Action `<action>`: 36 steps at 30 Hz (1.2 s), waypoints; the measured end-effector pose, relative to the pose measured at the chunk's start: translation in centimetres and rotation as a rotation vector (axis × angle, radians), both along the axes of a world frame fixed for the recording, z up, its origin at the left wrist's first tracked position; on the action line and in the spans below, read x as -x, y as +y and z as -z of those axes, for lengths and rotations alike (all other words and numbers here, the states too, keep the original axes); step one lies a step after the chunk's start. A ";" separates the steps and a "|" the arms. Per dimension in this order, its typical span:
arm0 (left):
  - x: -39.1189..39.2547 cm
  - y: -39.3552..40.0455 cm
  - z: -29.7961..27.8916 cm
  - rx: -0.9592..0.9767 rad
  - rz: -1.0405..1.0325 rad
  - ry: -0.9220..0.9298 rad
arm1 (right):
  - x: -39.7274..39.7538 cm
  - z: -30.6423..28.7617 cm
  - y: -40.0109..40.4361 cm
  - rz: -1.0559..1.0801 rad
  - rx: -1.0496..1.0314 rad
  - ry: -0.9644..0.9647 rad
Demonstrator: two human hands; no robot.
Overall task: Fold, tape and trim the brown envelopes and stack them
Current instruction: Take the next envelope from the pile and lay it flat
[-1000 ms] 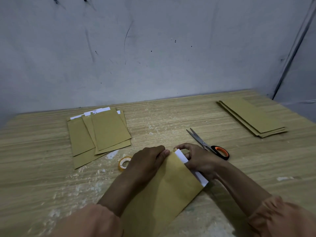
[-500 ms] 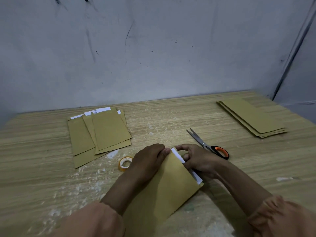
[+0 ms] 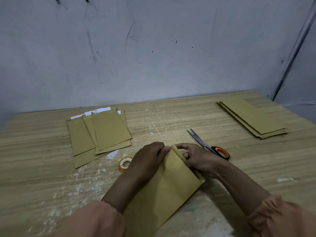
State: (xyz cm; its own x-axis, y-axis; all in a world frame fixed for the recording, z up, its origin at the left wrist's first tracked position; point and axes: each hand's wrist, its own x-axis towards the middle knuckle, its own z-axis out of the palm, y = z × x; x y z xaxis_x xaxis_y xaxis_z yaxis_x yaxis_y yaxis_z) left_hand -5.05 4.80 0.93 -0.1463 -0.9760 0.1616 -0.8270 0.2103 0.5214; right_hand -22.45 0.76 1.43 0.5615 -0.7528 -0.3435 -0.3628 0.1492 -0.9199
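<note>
Wooden table (image 3: pixel 171 117): envelopes (image 3: pixel 102 132), scissors (image 3: pixel 207 145), tape (image 3: pixel 125 164).

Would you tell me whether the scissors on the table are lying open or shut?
Open: the scissors lie flat on the table, their two blade tips visibly spread apart.

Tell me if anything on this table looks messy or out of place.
The left pile of envelopes is fanned out askew, with white paper poking from the far ends, unlike the neater stack at right. The table has whitish scuffs or residue. The scissors lie open.
</note>
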 end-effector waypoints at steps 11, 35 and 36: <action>-0.4 -0.4 0.6 0.086 -0.207 0.029 | 0.6 -0.9 -0.6 0.134 -0.007 -0.045; 1.5 -1.4 3.5 0.221 -0.130 -0.588 | -1.5 4.1 -1.7 -0.028 1.156 0.724; 1.4 -1.3 3.7 0.237 -0.118 -0.597 | -1.3 4.4 -1.5 -0.037 1.142 0.749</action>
